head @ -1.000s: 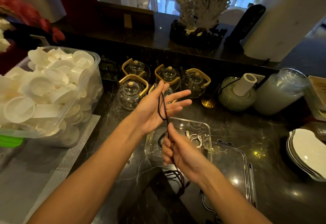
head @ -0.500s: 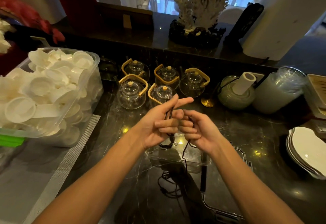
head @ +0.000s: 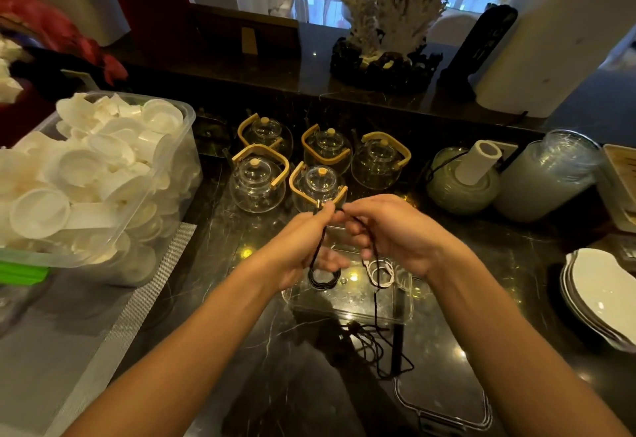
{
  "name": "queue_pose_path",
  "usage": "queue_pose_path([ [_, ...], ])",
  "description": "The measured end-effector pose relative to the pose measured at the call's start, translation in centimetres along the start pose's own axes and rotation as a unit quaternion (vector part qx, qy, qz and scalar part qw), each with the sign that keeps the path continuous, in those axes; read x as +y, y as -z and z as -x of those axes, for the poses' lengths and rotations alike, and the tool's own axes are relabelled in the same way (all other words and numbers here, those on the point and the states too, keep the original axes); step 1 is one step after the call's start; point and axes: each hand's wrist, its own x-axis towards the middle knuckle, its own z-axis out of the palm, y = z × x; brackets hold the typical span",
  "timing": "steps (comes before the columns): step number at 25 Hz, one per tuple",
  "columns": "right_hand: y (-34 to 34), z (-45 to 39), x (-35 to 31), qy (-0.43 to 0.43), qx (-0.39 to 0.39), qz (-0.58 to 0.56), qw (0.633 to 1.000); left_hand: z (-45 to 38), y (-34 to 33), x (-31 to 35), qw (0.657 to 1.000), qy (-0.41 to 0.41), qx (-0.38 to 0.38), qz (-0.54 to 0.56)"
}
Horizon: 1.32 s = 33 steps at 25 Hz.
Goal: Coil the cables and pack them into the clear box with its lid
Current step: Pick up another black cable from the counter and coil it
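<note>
My left hand (head: 299, 247) grips several loops of a thin black cable (head: 321, 276), and the coil hangs below its fingers. My right hand (head: 395, 233) pinches the same cable close by; the free end runs down from it to a loose tangle (head: 373, 343) on the dark counter. Both hands hover over the clear box (head: 347, 302), which holds a coiled white cable (head: 380, 271). The clear lid (head: 444, 398) lies flat on the counter at the front right of the box.
Several glass teapots (head: 309, 165) with wooden handles stand just behind my hands. A big clear tub of white plastic lids (head: 86, 175) fills the left. At the right are a green jar (head: 461, 182), a stack of clear cups (head: 547, 178) and white plates (head: 602, 295).
The view has tilted down slightly and my hands sit lower over the box. My right hand has brought another turn of cable to my left hand, and the hanging coil is thicker.
</note>
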Motion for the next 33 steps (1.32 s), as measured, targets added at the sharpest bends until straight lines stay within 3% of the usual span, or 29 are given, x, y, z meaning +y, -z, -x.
queue_pose_path([
  [3,-3.0,2.2,1.1,0.044,-0.037,-0.107,0.993,-0.3,-0.4,0.7,0.991,-0.032,0.030,0.130],
  [6,-4.4,3.3,3.5,0.043,-0.058,-0.114,0.991,-1.8,0.5,1.9,0.953,-0.071,-0.020,0.294],
  [9,-3.4,2.3,6.9,-0.028,-0.030,-0.009,0.999,-1.5,1.0,2.9,0.932,-0.084,-0.088,0.340],
  [11,-1.7,1.2,8.8,-0.106,-0.013,-0.063,0.992,-0.8,0.8,2.9,0.928,-0.059,-0.130,0.344],
  [13,-0.4,0.2,9.5,-0.135,-0.010,-0.152,0.979,-0.5,0.5,2.1,0.930,-0.027,-0.203,0.305],
  [16,0.1,-0.3,8.3,-0.107,0.016,-0.199,0.974,-0.4,0.0,0.4,0.957,0.029,-0.255,0.131],
  [21,1.4,0.3,3.9,-0.021,0.049,-0.004,0.999,-0.3,1.3,0.0,0.975,0.037,-0.162,-0.149],
  [23,1.6,0.9,2.2,-0.002,0.048,0.047,0.998,-0.6,2.0,-0.2,0.978,0.038,-0.105,-0.174],
  [25,0.8,1.7,0.8,0.045,0.064,0.062,0.995,-0.9,1.9,-0.4,0.995,0.033,-0.054,-0.081],
  [27,-0.9,2.6,0.2,0.087,0.062,0.001,0.994,-1.2,1.2,-0.6,0.999,0.014,-0.028,0.031],
  [29,-2.2,2.9,0.9,0.084,0.043,-0.065,0.993,-1.8,0.3,-0.6,0.992,0.001,-0.014,0.124],
  [33,-3.6,3.2,4.6,0.018,0.017,-0.071,0.997,-2.6,-0.4,0.7,0.965,-0.036,-0.046,0.256],
])
